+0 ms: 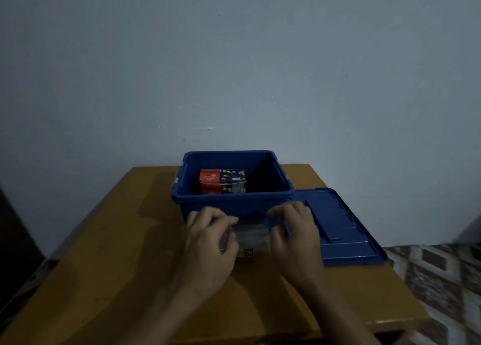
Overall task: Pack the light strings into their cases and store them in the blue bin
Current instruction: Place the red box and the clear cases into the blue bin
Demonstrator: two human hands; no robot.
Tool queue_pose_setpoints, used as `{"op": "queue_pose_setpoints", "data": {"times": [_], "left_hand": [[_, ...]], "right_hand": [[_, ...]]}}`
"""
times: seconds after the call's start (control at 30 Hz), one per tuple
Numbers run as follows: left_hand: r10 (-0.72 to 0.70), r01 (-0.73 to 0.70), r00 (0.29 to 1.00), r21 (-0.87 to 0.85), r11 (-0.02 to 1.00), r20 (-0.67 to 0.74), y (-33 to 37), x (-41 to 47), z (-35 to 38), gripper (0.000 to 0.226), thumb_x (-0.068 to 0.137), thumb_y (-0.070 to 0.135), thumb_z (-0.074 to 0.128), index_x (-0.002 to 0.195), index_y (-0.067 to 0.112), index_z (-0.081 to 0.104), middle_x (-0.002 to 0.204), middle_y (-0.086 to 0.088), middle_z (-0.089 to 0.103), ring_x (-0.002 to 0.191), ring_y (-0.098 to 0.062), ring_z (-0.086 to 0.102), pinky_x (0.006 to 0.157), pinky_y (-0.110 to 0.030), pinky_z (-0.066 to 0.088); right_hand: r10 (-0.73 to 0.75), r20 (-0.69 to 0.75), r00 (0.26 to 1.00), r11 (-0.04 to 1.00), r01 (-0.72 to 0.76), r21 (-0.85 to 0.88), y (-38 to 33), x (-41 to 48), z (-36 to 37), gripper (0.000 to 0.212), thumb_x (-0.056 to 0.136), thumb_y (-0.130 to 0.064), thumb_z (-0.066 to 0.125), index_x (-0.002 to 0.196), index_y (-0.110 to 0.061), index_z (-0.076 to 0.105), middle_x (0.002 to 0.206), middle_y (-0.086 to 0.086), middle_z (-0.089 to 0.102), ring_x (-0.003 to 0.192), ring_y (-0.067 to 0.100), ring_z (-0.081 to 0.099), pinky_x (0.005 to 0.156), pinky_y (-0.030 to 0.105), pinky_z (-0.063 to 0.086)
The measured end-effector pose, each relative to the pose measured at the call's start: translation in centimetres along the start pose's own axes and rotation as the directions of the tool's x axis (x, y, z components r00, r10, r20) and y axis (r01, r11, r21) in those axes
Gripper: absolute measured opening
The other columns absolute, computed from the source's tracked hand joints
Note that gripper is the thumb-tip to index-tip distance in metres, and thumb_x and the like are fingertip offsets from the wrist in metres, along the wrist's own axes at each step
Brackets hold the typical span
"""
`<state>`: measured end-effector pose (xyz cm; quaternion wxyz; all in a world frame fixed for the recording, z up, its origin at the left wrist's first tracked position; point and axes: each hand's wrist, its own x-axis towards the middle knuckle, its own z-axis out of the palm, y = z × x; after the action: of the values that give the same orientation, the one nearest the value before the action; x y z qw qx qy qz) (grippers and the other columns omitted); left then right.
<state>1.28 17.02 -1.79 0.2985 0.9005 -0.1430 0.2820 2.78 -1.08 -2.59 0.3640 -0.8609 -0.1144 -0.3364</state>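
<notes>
An open blue bin (234,201) stands at the back of the wooden table (125,253). Inside it sits a red and black LED light case (222,181). In front of the bin, a second, pale case (251,236) is held between both hands. My left hand (208,236) grips its left end with curled fingers. My right hand (292,230) grips its right end, fingers curled over the top. Most of this case is hidden by the hands, and the dim image is blurred there.
The bin's blue lid (343,227) lies flat on the table to the right of the bin. A plain wall rises behind the table. A patterned floor (437,274) shows at the right, past the table's edge.
</notes>
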Motion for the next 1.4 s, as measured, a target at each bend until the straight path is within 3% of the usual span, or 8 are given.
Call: {"op": "queue_pose_setpoints", "data": {"times": [0.17,0.4,0.67,0.77,0.9,1.1,1.27,1.4], "left_hand": [[0.042,-0.058,0.996,0.210,0.976,0.082,0.1,-2.1,1.5,0.024,0.083,0.026,0.073,0.107,0.027,0.074,0.095,0.009,0.051,0.089,-0.014,0.045,0.075,-0.036,0.051],[-0.026,0.007,0.997,0.236,0.972,0.075,0.5,-2.4,2.2,0.021,0.081,0.025,0.074,0.101,0.030,0.072,0.099,0.008,0.054,0.094,-0.014,0.047,0.079,-0.032,0.047],[-0.019,-0.008,0.994,0.237,0.972,0.111,1.3,-2.7,2.1,0.008,0.089,0.032,0.063,0.096,0.034,0.067,0.108,0.010,0.052,0.101,-0.012,0.044,0.083,-0.034,0.046],[-0.053,0.020,0.983,0.185,0.982,0.176,1.9,-3.1,1.8,0.016,0.096,0.039,0.052,0.107,0.036,0.064,0.117,0.014,0.046,0.108,-0.007,0.037,0.093,-0.029,0.041],[-0.102,0.091,0.982,0.071,0.993,0.158,2.3,-3.6,1.1,0.013,0.094,0.036,0.057,0.104,0.036,0.066,0.110,0.019,0.041,0.101,0.001,0.028,0.092,-0.019,0.034],[-0.239,0.251,0.961,-0.081,0.965,0.138,1.4,-4.8,0.0,0.009,0.091,0.021,0.067,0.090,0.030,0.068,0.103,0.024,0.044,0.097,0.006,0.046,0.077,-0.003,0.035],[-0.340,0.340,0.940,-0.191,0.921,0.033,-0.4,-5.7,-0.7,0.025,0.083,0.006,0.073,0.078,0.030,0.067,0.099,0.022,0.052,0.090,0.004,0.056,0.073,-0.014,0.045],[-0.507,0.469,0.861,-0.330,0.820,-0.035,-1.5,-5.8,-0.5,0.036,0.084,0.006,0.075,0.095,0.036,0.060,0.107,0.017,0.052,0.091,0.003,0.059,0.068,-0.011,0.042]], "right_hand": [[0.128,0.202,0.971,0.991,-0.119,-0.057,0.6,-2.6,1.0,0.021,0.094,-0.012,0.057,0.111,-0.022,0.062,0.107,-0.011,0.046,0.105,0.007,0.045,0.078,0.010,0.038],[0.170,0.213,0.962,0.985,-0.165,-0.038,0.5,-3.3,1.3,0.011,0.094,-0.018,0.062,0.101,-0.025,0.057,0.112,-0.012,0.044,0.103,0.009,0.050,0.083,0.026,0.049],[0.140,0.240,0.961,0.990,-0.134,-0.044,1.2,-3.8,0.6,0.017,0.093,-0.018,0.065,0.089,-0.028,0.053,0.095,-0.019,0.048,0.090,0.002,0.050,0.072,0.019,0.044],[0.137,0.244,0.960,0.991,-0.134,-0.030,1.3,-4.2,0.1,0.024,0.093,-0.016,0.065,0.085,-0.032,0.049,0.092,-0.019,0.047,0.087,0.001,0.049,0.068,0.014,0.036],[0.173,0.287,0.942,0.983,-0.184,0.010,0.9,-4.9,-0.5,0.026,0.094,-0.018,0.064,0.084,-0.036,0.048,0.093,-0.018,0.049,0.089,0.002,0.051,0.075,0.026,0.049],[0.167,0.323,0.932,0.980,-0.194,0.053,-0.7,-5.5,0.2,0.023,0.094,-0.016,0.065,0.088,-0.033,0.050,0.094,-0.014,0.053,0.088,0.003,0.054,0.074,0.026,0.050],[0.256,0.430,0.866,0.930,-0.342,0.135,-2.7,-5.4,1.7,0.028,0.096,-0.024,0.063,0.103,-0.044,0.045,0.107,-0.018,0.057,0.099,0.000,0.059,0.087,0.028,0.056],[0.282,0.411,0.867,0.909,-0.379,0.175,-3.5,-4.9,3.3,0.036,0.093,-0.020,0.068,0.105,-0.045,0.045,0.108,-0.022,0.058,0.102,-0.004,0.058,0.089,0.022,0.055]]}}
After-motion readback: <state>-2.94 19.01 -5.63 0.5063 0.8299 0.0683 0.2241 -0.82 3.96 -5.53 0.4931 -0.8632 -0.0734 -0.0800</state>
